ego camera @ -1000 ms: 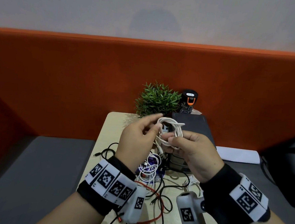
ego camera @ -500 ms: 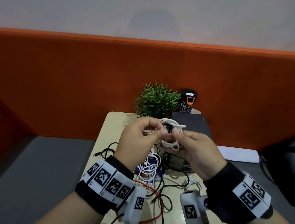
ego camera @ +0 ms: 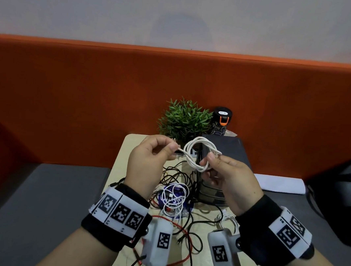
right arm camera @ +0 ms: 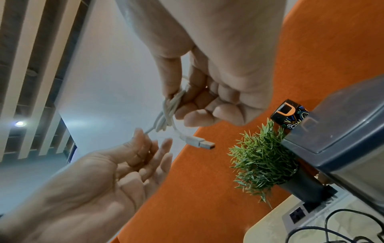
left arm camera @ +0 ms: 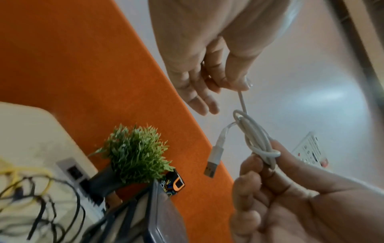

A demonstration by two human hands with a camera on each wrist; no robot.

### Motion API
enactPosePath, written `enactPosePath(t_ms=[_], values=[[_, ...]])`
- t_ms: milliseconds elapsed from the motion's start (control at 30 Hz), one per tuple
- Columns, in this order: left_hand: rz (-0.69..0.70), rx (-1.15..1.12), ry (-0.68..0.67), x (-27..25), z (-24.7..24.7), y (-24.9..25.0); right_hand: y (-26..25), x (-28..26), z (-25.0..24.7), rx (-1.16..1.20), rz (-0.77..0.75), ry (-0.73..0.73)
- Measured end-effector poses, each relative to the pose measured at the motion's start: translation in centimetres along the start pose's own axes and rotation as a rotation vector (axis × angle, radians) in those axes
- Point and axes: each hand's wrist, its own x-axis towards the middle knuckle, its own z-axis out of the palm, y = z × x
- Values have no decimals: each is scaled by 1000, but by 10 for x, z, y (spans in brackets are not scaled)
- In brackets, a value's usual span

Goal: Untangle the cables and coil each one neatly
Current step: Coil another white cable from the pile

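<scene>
Both hands hold a white USB cable (ego camera: 200, 153), wound into a small coil, in the air above the table (ego camera: 127, 150). My right hand (ego camera: 209, 158) grips the coil's right side, where one turn wraps round the bundle (left arm camera: 268, 152). My left hand (ego camera: 174, 149) pinches a short straight strand (left arm camera: 242, 102) that leaves the coil's left side, between thumb and forefinger. The silver USB plug (right arm camera: 200, 143) hangs free from the coil, touching neither hand. Below my hands a tangle of black cables (ego camera: 175, 172), a loose white cable (ego camera: 174, 200) and a red cable (ego camera: 185, 240) lies on the table.
At the table's back stand a small green plant (ego camera: 184, 118) and a dark patterned bottle (ego camera: 221, 119). A grey bin with a dark lid (ego camera: 230, 149) stands at the right, a socket strip (right arm camera: 297, 215) beside the plant pot. A black bag (ego camera: 343, 198) lies on the bench.
My left hand went from open fingers on the coil to a pinch on one strand, and has drawn it leftward out of the coil. The right hand keeps its grip.
</scene>
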Motion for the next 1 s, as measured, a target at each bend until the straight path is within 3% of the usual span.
enactPosePath(t_ms=[200, 433, 533, 600, 700, 1000], values=[[-316, -278, -119, 1, 8, -2, 14, 3, 2, 76, -25, -62], [-372, -295, -196, 0, 10, -7, 23, -2, -3, -33, 21, -141], [-292, -190, -258, -1, 9, -8, 22, 0, -7, -127, 34, -117], [-190, -23, -292, -3, 9, -9, 17, 2, -11, -219, -12, -99], [-112, 42, -302, -3, 10, -10, 9, -1, -10, -363, -115, -120], [-119, 0, -323, -6, 8, -15, 5, -3, -4, -559, -232, 9]])
